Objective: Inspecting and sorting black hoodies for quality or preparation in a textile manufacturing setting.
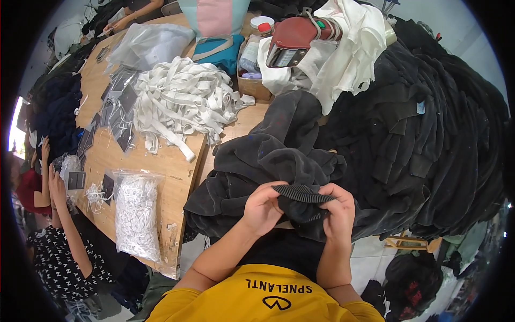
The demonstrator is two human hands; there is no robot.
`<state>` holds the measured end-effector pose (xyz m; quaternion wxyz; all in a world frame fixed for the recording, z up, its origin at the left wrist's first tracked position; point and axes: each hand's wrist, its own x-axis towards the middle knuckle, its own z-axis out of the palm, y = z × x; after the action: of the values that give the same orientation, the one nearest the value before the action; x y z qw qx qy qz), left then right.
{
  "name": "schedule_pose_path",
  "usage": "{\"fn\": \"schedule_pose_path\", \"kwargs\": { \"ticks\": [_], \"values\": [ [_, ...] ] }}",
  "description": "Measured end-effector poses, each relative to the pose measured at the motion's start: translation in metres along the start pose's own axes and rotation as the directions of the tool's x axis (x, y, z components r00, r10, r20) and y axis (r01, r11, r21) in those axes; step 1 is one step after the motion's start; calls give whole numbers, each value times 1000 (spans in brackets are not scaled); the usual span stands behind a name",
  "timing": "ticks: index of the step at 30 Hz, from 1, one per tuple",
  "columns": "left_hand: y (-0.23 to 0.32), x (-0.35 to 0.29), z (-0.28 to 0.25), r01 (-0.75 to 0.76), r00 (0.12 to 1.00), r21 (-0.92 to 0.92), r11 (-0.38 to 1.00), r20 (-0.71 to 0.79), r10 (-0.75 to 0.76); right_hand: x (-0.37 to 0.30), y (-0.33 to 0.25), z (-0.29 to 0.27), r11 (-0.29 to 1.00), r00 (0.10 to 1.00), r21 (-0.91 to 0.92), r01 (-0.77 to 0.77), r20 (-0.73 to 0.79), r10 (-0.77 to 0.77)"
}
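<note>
A dark grey fleece-like garment [252, 155] lies bunched in front of me, its near part spilling toward my lap. My left hand [263, 208] pinches one end of its striped ribbed band [303, 194] between thumb and fingers. At the other end of the band, my right hand [338, 210] has its fingers closed on the edge. The band is stretched between both hands and sags a little in the middle. Some fingertips are hidden behind the fabric.
A large heap of dark garments [413, 134] rises at my right. On the wooden table [166, 206] are white elastic strips [182, 99], a clear bag of white strings [137, 214], and black tags. A dark red machine [292, 40] rests on white cloth. Co-workers' hands [56, 188] show at left.
</note>
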<state>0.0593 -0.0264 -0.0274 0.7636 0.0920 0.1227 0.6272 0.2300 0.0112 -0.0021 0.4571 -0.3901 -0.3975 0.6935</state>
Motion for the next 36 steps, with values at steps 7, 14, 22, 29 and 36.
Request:
{"fn": "schedule_pose_path", "kwargs": {
  "ticks": [7, 14, 22, 29, 36],
  "values": [
    [-2, 6, -3, 234, 969, -594, 770, 82, -232, 16, 22, -4, 670, 879, 570, -476, 274, 390],
    [12, 16, 2, 187, 982, -581, 792, 133, -134, 29, 20, 8, 476, 828, 679, -559, 481, 287],
    [56, 32, 9, 181, 949, -469, 864, 313, -29, 49, -3, 35, 728, 805, 510, -459, 586, 97],
    [88, 35, 9, 277, 958, -543, 793, 220, -185, 72, -6, 49, 911, 748, 243, -334, 657, 99],
    [113, 72, 12, 30, 982, -459, 888, 177, 58, 111, -17, 88, 597, 793, 632, -495, 609, 13]
  ]
}}
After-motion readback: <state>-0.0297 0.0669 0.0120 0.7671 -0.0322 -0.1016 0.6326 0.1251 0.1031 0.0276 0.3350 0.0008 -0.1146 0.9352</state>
